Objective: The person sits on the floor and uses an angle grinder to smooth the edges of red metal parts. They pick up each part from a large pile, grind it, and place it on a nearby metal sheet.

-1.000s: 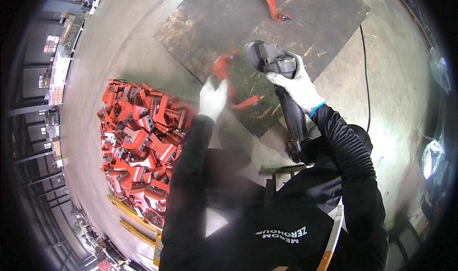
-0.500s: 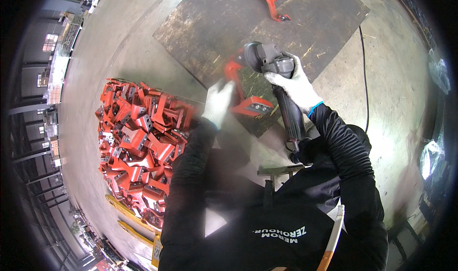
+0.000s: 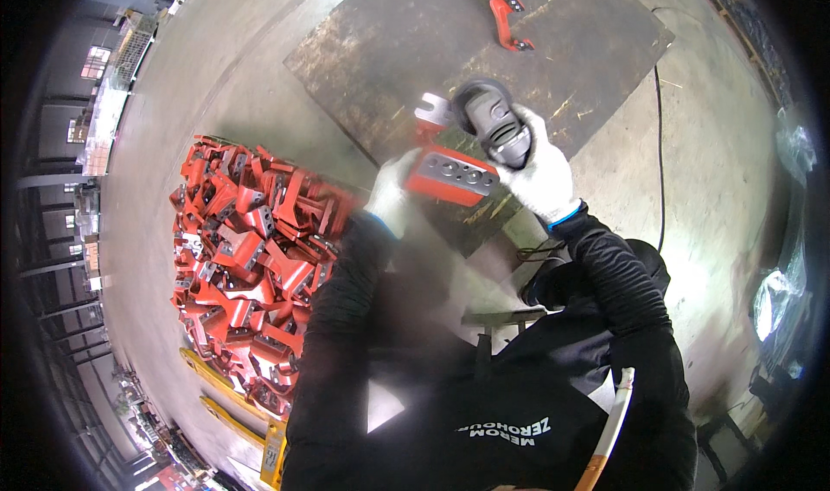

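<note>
My left hand (image 3: 391, 199), in a white glove, is closed on the near end of a red metal bracket (image 3: 451, 176). The bracket is tilted so that a bare grey face with holes shows, and its forked bare-metal tip points away from me. My right hand (image 3: 545, 178), also gloved, grips an angle grinder (image 3: 494, 121) by its head end. The grinder's round disc side lies just right of the forked tip; I cannot tell whether they touch. Most of the grinder's body is hidden behind my right hand.
Both hands are above a dark, scuffed metal plate (image 3: 380, 50). Another red bracket (image 3: 503, 22) lies at its far side. A large heap of red brackets (image 3: 251, 249) stands to my left, beside yellow forks (image 3: 226, 387). A black cable (image 3: 660, 145) runs along the floor on the right.
The bracket in my left hand has turned, bringing its grey holed face up and nearer the grinder. My right hand has tilted the grinder, so its long body no longer shows.
</note>
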{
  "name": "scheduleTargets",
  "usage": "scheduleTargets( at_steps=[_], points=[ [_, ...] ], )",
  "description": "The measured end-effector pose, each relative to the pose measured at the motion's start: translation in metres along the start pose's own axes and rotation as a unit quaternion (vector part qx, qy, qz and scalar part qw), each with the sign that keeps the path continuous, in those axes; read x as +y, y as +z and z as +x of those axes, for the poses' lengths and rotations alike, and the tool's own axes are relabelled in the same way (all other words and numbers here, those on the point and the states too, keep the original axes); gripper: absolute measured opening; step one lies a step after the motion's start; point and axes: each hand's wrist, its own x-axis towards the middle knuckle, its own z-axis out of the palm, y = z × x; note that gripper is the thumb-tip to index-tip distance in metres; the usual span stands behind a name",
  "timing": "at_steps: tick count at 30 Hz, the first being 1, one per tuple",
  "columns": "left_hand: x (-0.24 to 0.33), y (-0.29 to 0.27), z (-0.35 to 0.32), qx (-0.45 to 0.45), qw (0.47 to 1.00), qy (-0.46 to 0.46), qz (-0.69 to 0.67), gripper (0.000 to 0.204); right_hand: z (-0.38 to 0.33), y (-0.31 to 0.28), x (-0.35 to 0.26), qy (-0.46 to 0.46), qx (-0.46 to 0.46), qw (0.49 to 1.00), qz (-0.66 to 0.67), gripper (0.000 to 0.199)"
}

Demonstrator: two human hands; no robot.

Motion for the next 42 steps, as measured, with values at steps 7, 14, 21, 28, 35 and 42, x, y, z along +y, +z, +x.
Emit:
scheduleTargets(
  at_steps=[7,14,21,28,35,42],
  points=[
    [0.012,0.038,-0.016,-0.025,0.998,-0.037,-0.051,0.036,0.001,0.005,-0.002,-0.175,0.042,0.973,-0.142,0.083],
    [0.017,0.042,-0.014,-0.034,0.996,-0.061,-0.048,0.028,0.001,0.008,0.001,-0.170,0.035,0.980,-0.102,0.081],
    [0.023,0.043,-0.023,-0.034,0.999,-0.022,-0.026,0.025,-0.005,0.008,-0.004,-0.153,0.045,0.983,-0.091,0.081],
    [0.015,0.041,-0.023,-0.033,0.997,-0.025,-0.059,0.025,-0.001,0.007,0.000,-0.133,0.023,0.982,-0.133,0.086],
    [0.002,0.013,-0.008,-0.030,0.990,-0.025,-0.135,0.034,-0.004,-0.002,0.000,-0.118,0.029,0.986,-0.114,0.091],
    [0.009,0.025,-0.010,-0.015,0.991,-0.026,-0.130,0.034,-0.001,0.007,0.003,-0.147,0.041,0.982,-0.114,0.092]
  ],
)
